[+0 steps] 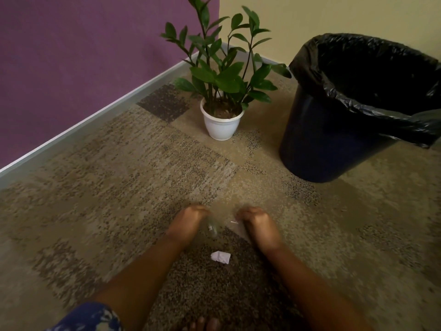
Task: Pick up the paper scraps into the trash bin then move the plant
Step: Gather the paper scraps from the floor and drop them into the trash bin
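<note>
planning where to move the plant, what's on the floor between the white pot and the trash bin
Only bare carpet lies between the white pot and the trash bin, as the head view shows.

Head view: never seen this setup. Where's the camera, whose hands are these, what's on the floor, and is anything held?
There is no robot here. One camera is worn on a person's head and looks forward and down, so the hands coming in from the bottom edge are that person's own. The left hand and right hand reach down to the carpet. Both are blurred, so I cannot tell whether they hold anything. A crumpled paper scrap lies on the carpet, nearer the camera than the hands, and small white bits show between them. Farther off stand a plant in a white pot and, to its right, a trash bin with a black liner.
</note>
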